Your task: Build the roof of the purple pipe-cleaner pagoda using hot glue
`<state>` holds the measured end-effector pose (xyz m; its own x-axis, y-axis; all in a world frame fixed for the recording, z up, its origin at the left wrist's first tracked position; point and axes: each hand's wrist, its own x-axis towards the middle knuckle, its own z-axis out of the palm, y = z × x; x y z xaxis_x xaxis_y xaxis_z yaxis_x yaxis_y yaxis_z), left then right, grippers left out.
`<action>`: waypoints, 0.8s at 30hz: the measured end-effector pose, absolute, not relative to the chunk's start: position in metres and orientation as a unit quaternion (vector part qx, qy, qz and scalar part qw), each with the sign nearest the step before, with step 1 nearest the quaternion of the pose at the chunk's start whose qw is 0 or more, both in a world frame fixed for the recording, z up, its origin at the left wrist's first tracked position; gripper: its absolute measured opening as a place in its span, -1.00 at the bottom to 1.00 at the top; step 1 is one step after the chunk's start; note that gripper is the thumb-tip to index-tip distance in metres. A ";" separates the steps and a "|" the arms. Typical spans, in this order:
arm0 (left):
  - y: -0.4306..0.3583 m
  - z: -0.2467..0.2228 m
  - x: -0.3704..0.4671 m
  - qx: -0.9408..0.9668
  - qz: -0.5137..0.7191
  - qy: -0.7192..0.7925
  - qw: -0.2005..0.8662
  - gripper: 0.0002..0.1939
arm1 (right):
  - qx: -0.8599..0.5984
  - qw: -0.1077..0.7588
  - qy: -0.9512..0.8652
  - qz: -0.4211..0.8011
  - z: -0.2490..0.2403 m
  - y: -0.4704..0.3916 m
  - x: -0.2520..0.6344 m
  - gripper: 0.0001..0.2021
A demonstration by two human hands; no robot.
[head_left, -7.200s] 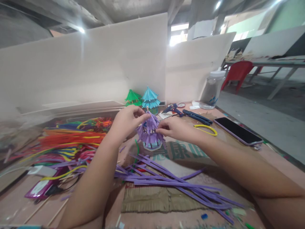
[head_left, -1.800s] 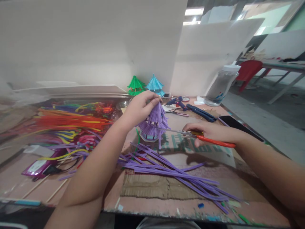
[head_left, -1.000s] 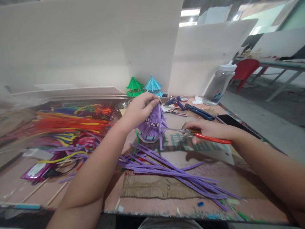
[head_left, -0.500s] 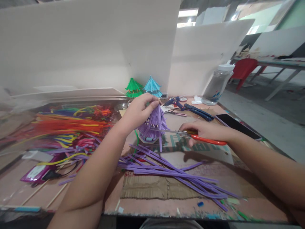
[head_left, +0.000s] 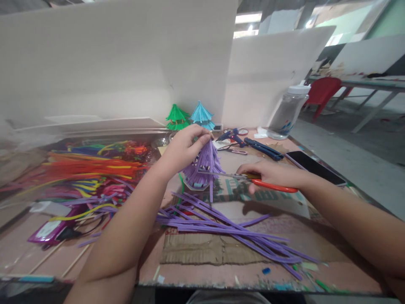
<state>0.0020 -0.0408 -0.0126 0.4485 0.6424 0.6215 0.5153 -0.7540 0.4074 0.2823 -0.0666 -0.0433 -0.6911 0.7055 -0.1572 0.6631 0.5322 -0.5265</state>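
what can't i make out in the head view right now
All in the head view:
Purple model, upper left side: hidden by the left hand.
Scissors, handle loops: partly hidden by the right hand.
Blue model, base: behind left hand.
Dark thing on far table: too small, blurred.

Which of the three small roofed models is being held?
The purple model, its top held by the left hand; the green model and blue model stand farther back, untouched.

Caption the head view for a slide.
Left hand at the top of a purple model, right hand holding scissors across its front, green model and blue model behind.
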 end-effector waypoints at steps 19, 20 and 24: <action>-0.039 -0.013 0.002 0.847 0.403 0.338 0.076 -0.78 | -0.398 0.048 -0.872 0.281 -0.044 -0.069 0.278 -0.63; -0.038 -0.013 0.001 0.846 0.404 0.338 0.075 -0.78 | -0.400 0.051 -0.872 0.279 -0.044 -0.069 0.277 -0.65; -0.035 -0.016 0.000 0.842 0.411 0.340 0.078 -0.77 | -0.414 0.055 -0.863 0.284 -0.045 -0.072 0.274 -0.79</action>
<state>0.0000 -0.0355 -0.0155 0.4306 0.6367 0.6397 0.5092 -0.7565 0.4103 0.2737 -0.0725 -0.0449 -0.6516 0.7455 -0.1401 0.6832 0.4966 -0.5354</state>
